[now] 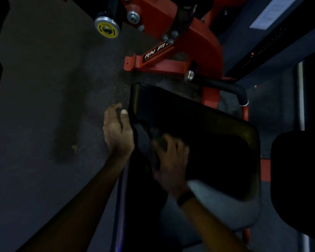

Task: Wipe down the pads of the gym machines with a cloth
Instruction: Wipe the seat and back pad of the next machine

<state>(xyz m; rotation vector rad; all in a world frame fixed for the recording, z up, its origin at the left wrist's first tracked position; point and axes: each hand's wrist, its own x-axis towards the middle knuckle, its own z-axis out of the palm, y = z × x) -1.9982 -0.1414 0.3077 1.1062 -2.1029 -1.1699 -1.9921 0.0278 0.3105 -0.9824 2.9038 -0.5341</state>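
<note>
Black vinyl seat pad [198,128] of a red-framed gym machine [198,39] is getting wiped: the blurred right hand [171,157] is gripping a dark cloth [145,140] at its near-left edge, while the left hand [117,131], fingers loosely curled, is steadying that rim. Rubber floor [44,106] is lying open leftward.

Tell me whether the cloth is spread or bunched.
Cannot tell: the cloth is dark and blurred under the right hand on the pad.
</note>
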